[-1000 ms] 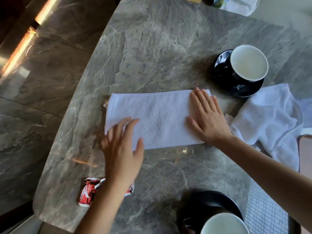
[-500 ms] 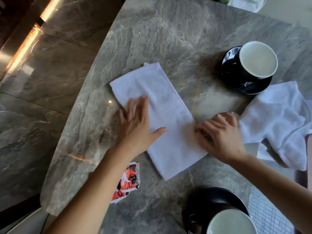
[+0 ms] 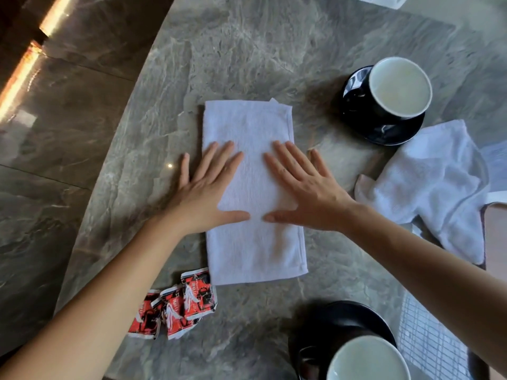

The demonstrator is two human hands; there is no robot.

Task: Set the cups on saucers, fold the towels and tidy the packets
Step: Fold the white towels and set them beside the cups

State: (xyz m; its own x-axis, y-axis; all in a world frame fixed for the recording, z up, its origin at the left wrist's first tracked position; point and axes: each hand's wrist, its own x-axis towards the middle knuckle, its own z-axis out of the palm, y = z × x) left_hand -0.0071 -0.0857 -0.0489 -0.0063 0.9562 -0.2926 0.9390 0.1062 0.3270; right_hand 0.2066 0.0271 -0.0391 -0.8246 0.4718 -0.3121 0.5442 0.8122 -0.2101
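One stone table (image 3: 247,50) holds everything. At centre, folded towel (image 3: 247,122); to its right, crumpled towel (image 3: 439,174). Your left hand (image 3: 205,193) and right hand (image 3: 307,190) press flat on folded towel, fingers straight, gripping nothing. Cloth soft, limp, light: pinch near corners for next fold. Breakable far cup (image 3: 399,86) sits on saucer (image 3: 384,133). Thin, probably slippery packets (image 3: 178,305) lie just beside towel's near left corner.
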